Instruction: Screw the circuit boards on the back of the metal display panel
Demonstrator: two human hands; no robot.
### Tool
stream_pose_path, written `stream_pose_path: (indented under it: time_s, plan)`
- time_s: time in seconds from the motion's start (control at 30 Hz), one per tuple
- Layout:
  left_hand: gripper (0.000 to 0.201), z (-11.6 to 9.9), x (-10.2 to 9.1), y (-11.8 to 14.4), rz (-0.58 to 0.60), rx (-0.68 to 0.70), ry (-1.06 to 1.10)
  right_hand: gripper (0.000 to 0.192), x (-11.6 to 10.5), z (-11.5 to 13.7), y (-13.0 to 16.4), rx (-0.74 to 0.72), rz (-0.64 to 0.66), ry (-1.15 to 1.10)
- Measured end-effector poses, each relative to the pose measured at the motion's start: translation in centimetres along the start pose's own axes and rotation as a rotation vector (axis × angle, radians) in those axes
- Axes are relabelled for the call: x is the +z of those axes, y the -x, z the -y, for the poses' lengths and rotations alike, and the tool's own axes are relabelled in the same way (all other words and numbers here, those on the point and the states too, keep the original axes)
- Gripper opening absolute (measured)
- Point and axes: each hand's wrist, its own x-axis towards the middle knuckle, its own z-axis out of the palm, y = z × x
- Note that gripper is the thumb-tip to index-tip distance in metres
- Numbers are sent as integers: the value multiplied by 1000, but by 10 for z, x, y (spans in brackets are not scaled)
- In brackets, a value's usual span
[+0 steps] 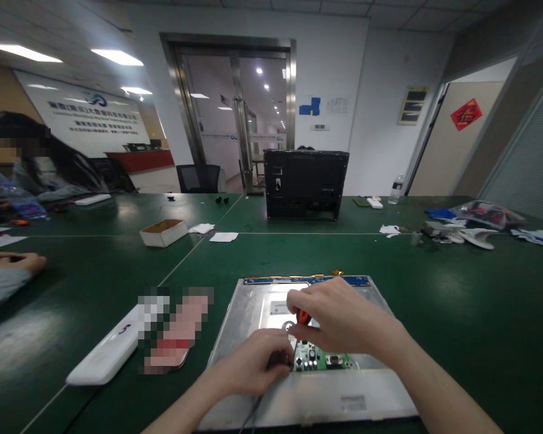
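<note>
Metal panel (253, 307) under both hands

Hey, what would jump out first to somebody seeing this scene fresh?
Front and centre, the right hand pinches an orange-handled screwdriver over a green circuit board on a silver metal panel, with the left hand beside the board. Behind, a black open chassis stands on the green table.

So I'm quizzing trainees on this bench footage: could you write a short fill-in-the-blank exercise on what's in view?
1. The right hand holds a screwdriver with an ____ handle.
2. The left hand rests beside the small ____ circuit board.
3. The flat silver metal panel lies on a dark green ____.
4. The long white plastic case bears the number ____.

Missing words: orange; green; table; 5
</note>
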Motion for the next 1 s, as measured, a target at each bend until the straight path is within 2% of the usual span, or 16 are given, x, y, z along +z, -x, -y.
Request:
stream_pose_path:
  time_s: [0.2,0.37,0.47,0.53,0.63,0.7,0.77,0.87,1.0]
  plan:
    - [14,2,-4,2,-35,-1,-41,19,-7,-12,4,64,-70,-62]
    - [10,9,-11,0,-222,-32,-41,23,-2,-45,12,271,-234,-188]
    - [9,11,-17,-5,-326,-83,-39,21,17,-69,21,374,-293,-353]
    - [10,12,-19,-12,-352,-109,-73,14,36,-85,28,391,-355,-486]
    - [19,15,-20,-28,-322,-189,-192,13,69,-107,38,452,-460,-736]
    - [22,17,-18,-42,-301,-262,-261,18,88,-120,43,494,-495,-768]
    - [15,19,-16,-54,-277,-319,-303,19,103,-128,47,521,-525,-784]
    - [9,23,-15,-67,-240,-363,-309,19,115,-133,51,529,-551,-805]
    - [10,31,-18,-69,-241,-344,-231,17,119,-130,55,527,-569,-815]
